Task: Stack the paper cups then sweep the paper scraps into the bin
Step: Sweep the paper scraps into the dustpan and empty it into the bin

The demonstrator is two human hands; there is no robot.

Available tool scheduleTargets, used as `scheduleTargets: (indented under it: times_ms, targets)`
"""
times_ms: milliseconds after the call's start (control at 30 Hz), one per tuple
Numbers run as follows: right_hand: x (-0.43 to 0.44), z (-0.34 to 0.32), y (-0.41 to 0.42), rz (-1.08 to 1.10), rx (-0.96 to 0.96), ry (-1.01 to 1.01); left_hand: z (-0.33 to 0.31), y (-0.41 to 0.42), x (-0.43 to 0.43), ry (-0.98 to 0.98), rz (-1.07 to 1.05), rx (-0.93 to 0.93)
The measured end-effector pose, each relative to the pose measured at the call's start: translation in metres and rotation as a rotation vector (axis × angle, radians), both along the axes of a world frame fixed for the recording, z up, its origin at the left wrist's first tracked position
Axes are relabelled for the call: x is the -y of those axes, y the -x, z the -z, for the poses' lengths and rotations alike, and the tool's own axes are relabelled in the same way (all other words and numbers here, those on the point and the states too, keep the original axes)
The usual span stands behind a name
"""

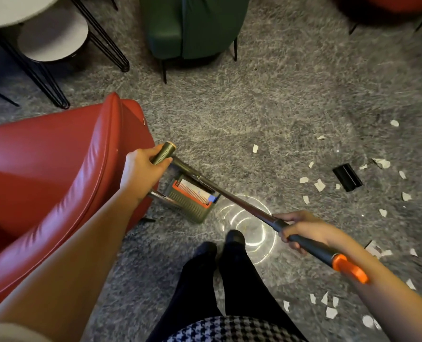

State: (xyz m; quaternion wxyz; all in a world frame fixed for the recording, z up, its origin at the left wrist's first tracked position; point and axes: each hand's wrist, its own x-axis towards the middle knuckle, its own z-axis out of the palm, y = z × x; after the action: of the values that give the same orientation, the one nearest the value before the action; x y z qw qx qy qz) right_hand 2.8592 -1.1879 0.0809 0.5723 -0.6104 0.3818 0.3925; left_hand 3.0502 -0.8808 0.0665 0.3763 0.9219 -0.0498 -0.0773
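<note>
1. At the far left I see a red armchair (44, 169). My left hand (141, 169) is against its edge, fingers curled round the top of the olive dustpan handle (165, 153).
2. The dustpan (192, 206) sits on the grey carpet (266, 95) beside the chair, below that hand.
3. The broom shaft (244, 206) runs diagonally from the dustpan at upper left to its orange cap (350, 267) at lower right.
4. My right hand (303, 228) is wrapped round the shaft's black grip.
5. White paper scraps (319, 186) lie scattered to the right, around a small black object (347, 177).
</note>
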Motion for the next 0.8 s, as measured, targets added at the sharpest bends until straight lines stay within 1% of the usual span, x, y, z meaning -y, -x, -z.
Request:
scheduleTargets:
  times_ms: [133, 233, 333, 467, 600, 700, 800]
  targets:
    - [-0.011, 0.001, 0.001, -0.11, 0.028, 0.155, 0.001, 0.002, 0.001, 0.015, 0.002, -0.006]
    - [-0.028, 0.005, 0.002, -0.127, 0.035, 0.18, 0.0, 0.005, 0.003, -0.006, 0.042, 0.004]
    - [-0.038, 0.005, 0.008, -0.046, 0.004, 0.13, -0.001, 0.005, 0.013, -0.068, 0.123, -0.005]
    - [-0.046, -0.006, 0.026, 0.017, -0.017, 0.027, -0.003, 0.003, 0.031, -0.064, 0.187, -0.038]
    - [-0.042, -0.015, 0.041, 0.131, -0.029, -0.044, -0.003, 0.002, 0.033, -0.094, 0.193, -0.03]
    - [-0.035, -0.021, 0.045, 0.243, -0.022, -0.13, -0.003, 0.001, 0.03, -0.069, 0.18, -0.035]
    - [-0.028, -0.024, 0.045, 0.304, -0.01, -0.152, -0.004, -0.002, 0.03, -0.08, 0.18, -0.036]
